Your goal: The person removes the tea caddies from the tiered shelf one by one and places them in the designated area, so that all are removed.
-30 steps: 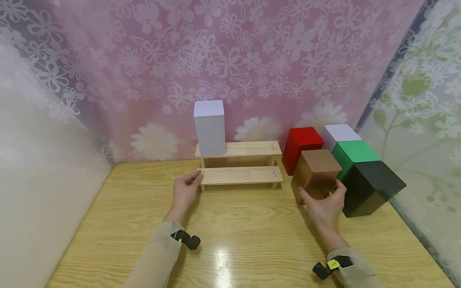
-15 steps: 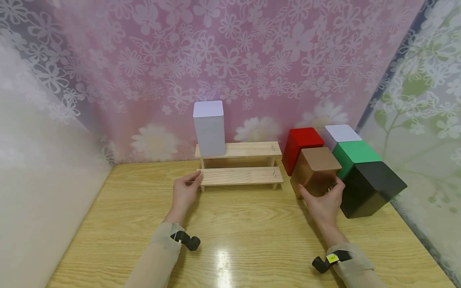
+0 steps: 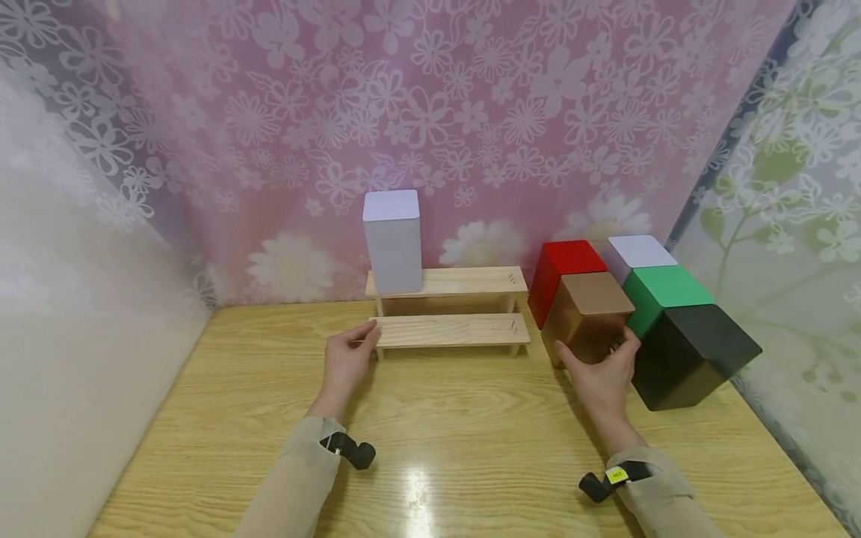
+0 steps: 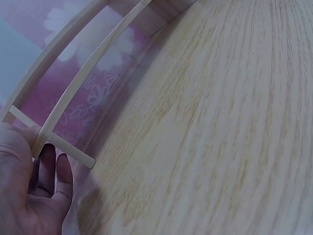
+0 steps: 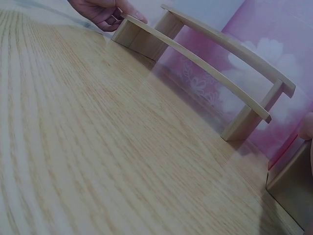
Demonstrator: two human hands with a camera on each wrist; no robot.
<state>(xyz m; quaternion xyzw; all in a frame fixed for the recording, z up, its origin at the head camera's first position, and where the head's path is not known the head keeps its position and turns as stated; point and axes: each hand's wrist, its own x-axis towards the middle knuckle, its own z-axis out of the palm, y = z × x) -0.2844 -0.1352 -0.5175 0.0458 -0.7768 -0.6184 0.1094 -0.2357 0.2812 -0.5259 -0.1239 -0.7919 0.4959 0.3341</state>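
Note:
In the head view, my left hand [image 3: 345, 364] pinches the left end of the lower step of a two-tier wooden rack [image 3: 451, 330]. The left wrist view shows that hand's thumb above the step and its fingers beneath. My right hand [image 3: 604, 379] grips a brown box [image 3: 584, 329] low down, thumb at its left side and fingers at its right. This box stands on the table directly in front of a red box [image 3: 572, 258], seemingly against it. On the rack's upper step, at the left, stands a tall white box [image 3: 393, 246].
To the right of the brown box stand a black box [image 3: 702, 351], a green box [image 3: 669, 285] and a second white one [image 3: 642, 251]. A flowered curtain [image 3: 430, 112] hangs behind the rack. The wooden table [image 3: 444, 433] spreads out in front.
The brown box has slid back a little toward the red box, with my right hand moving along. The left hand and the rack have stayed in place.

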